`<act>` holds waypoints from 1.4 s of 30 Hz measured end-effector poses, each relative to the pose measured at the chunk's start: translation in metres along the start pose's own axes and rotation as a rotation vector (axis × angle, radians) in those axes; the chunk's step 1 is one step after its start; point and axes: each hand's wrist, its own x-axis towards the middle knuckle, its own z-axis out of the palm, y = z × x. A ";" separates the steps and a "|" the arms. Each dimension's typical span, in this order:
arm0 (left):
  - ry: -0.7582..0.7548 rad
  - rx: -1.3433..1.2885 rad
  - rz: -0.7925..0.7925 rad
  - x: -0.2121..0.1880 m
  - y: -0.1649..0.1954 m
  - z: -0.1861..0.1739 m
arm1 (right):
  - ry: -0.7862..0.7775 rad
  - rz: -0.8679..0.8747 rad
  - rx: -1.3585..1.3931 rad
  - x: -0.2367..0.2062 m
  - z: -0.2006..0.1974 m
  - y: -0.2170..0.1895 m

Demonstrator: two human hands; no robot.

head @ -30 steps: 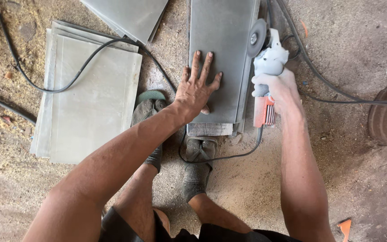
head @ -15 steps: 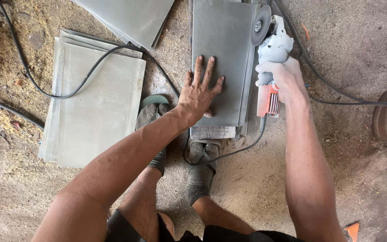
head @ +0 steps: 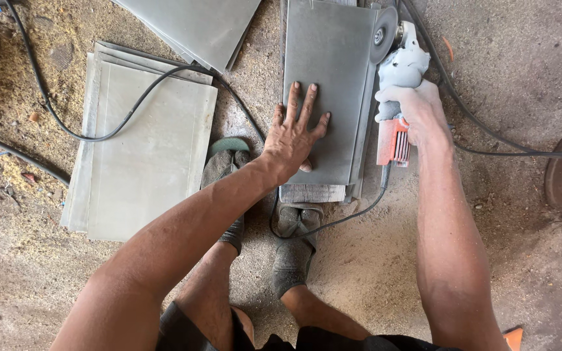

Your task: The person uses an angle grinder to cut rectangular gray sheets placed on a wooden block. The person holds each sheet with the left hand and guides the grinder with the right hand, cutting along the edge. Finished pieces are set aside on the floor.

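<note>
Left hand (head: pixel 296 133) lies flat on the grey sheet (head: pixel 326 71), fingers spread wide, palm pressing near its lower end. Sheet sits on a wood block (head: pixel 312 193) on the dusty floor (head: pixel 502 84), in front of the feet. Right hand (head: pixel 417 112) is wrapped tight round the body of the grinder (head: pixel 395 97), fingers closed on it; disc (head: pixel 383 34) stands at the sheet's right edge, near the far end. Grinder cord (head: pixel 333 221) loops back under the block. Sheet looks thin, stiff and flat, likely light enough to chatter or slide, so a flat palm well apart from the disc is the sane hold; edges may be sharp. Grinder looks compact, one-hand grip at mid-body. More sheets in a stack (head: pixel 144 149) to the left, another cable (head: pixel 118 110) draped over them. One further sheet (head: pixel 196 23) lies above that.
</note>
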 end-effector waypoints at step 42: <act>0.395 -1.017 -0.667 0.014 -0.039 -0.002 | -0.043 0.065 0.805 -0.070 0.025 0.125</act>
